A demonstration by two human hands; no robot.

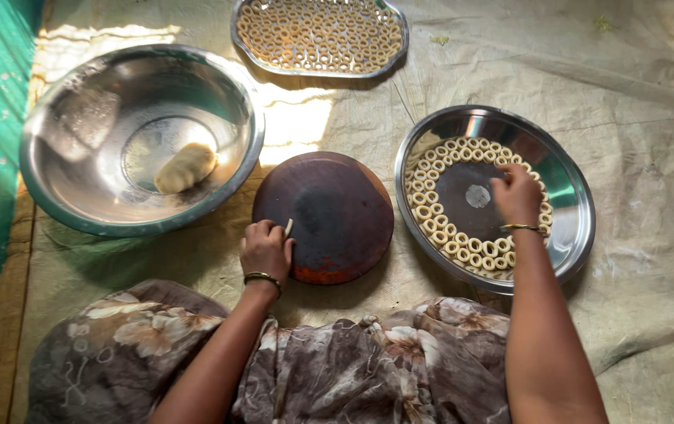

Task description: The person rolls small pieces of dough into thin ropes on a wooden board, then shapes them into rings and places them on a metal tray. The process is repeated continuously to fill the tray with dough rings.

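Observation:
My left hand point(265, 250) rests on the near left edge of a round dark wooden board point(329, 213), fingers curled around a small pale strip of dough point(288, 228). My right hand point(515, 194) reaches into a round steel plate point(569, 235) and touches the rings of dough point(451, 243) laid in rows along its rim. Whether the right fingers pinch a ring is hidden. Both wrists wear a thin gold bangle.
A large steel bowl point(62, 196) at the left holds one lump of dough point(185, 167). A steel tray point(397, 47) filled with several dough rings lies at the top. A pale sheet point(635, 118) covers the floor. My lap in floral cloth point(337, 369) is at the bottom.

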